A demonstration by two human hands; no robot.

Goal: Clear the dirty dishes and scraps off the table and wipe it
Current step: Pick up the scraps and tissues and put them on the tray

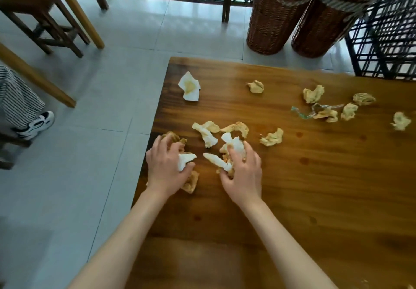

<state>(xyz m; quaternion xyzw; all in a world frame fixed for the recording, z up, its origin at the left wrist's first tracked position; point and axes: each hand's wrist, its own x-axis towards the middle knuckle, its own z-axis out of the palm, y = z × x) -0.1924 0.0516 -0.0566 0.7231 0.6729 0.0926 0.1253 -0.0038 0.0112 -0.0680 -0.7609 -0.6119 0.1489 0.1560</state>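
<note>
Tissues (314, 94) strewn beyond both hands (203, 169)

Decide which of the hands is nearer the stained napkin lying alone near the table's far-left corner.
Left. The left hand is below the stained napkin; the right hand lies farther right.

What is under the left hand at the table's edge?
The left hand grips crumpled, stained tissues on the wooden table; a white one shows between its fingers. Whatever else lies beneath the palm is covered.

One head-worn view looks forward and steeply down, close over the wooden table's (292, 176) left corner; tiled floor (90, 153) beyond.
</note>
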